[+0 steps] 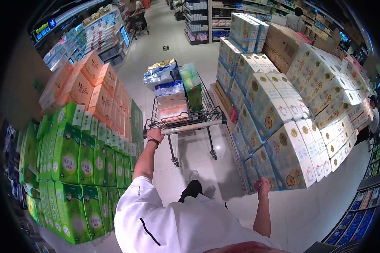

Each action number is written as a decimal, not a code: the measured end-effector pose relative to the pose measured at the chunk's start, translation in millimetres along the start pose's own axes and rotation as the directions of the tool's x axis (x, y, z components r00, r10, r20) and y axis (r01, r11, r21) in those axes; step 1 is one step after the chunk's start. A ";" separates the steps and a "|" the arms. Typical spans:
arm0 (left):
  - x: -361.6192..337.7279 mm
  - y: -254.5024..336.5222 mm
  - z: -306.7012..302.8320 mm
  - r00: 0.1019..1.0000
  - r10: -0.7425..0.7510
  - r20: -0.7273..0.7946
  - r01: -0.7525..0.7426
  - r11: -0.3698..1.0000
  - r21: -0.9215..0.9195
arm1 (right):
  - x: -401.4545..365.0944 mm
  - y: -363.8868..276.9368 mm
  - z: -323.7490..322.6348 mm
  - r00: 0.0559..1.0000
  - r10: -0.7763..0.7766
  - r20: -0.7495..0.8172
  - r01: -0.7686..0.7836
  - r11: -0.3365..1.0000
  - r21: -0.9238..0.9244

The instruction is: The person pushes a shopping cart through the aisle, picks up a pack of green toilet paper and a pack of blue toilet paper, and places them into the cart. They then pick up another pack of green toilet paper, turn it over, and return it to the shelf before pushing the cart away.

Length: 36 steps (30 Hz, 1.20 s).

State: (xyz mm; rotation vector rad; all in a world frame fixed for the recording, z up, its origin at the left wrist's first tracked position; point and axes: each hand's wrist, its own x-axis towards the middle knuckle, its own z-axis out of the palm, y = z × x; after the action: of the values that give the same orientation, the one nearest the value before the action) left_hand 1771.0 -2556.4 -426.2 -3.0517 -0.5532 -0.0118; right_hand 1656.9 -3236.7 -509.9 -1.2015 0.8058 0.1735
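Note:
My left hand (155, 134) is wrapped round the left end of the shopping cart's handlebar (190, 127), with a dark band on the wrist. The wire shopping cart (215, 105) stands ahead of me in the aisle. In it lie a blue pack of paper rolls (170, 91), a pink-orange pack (172, 111), a green pack (190, 77) and a shiny blue-and-gold package (161, 71). My right hand (262, 185) hangs at my right side, fingers curled in with nothing in them. It overlaps the nearest pale blue tissue packs in this view.
On the left are stacked green tissue packs (74, 156) and orange packs (83, 84). Pale blue and white packs (264, 95) form a tall stack on the right, close to the cart. Farther off are shelves (197, 21), a person (139, 14) at another cart, and a person (294, 19) at right.

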 end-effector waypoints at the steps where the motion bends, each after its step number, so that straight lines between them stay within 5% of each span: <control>1: 17.0 -4.9 3.2 1.000 -0.023 -0.005 0.023 1.000 0.017 | 6.5 -1.8 7.3 1.000 0.007 0.024 -0.007 1.000 0.016; 7: 102.6 -33.8 -1.8 0.998 -0.030 0.061 0.029 0.999 0.019 | 33.6 29.2 68.5 0.984 0.175 0.032 -0.174 0.984 -0.034; 13: 197.1 -64.3 10.6 0.999 0.023 0.038 -0.023 1.000 -0.001 | 68.8 3.4 232.2 0.951 0.279 0.131 -0.251 0.947 -0.200; 17: 249.1 -83.5 30.7 0.998 0.033 -0.055 -0.033 0.999 -0.007 | 111.3 -35.7 357.0 0.940 0.160 0.302 -0.064 0.951 -0.304; 19: 270.3 -86.8 26.3 0.997 0.076 -0.033 -0.077 0.996 -0.043 | 121.8 -63.2 425.4 0.915 -0.006 0.403 0.176 0.905 -0.386; 23: 297.7 -75.9 10.0 0.993 0.073 0.092 -0.063 0.992 -0.105 | 152.6 -101.3 548.6 0.743 -0.301 0.597 0.628 0.622 -0.468; 29: 291.0 -12.2 7.6 0.993 -0.014 -0.121 -0.012 0.976 -0.216 | 175.3 -131.4 694.9 0.753 -0.055 0.656 0.457 0.761 -0.461; 33: 270.2 51.2 -0.4 0.935 -0.056 -0.351 -0.077 0.932 -0.353 | 197.0 -123.5 760.0 0.808 -0.344 0.478 0.569 0.665 -0.484; 36: 258.5 96.7 -16.7 0.928 -0.061 -0.368 -0.178 0.795 -0.580 | 221.4 -136.3 775.9 0.787 -0.400 0.470 0.607 0.641 -0.471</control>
State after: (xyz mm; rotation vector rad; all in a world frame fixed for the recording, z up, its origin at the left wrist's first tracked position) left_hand 2047.0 -2556.8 -409.5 -3.5161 -0.4930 -0.9279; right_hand 2245.5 -2671.4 -449.3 -1.9122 0.0607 0.1539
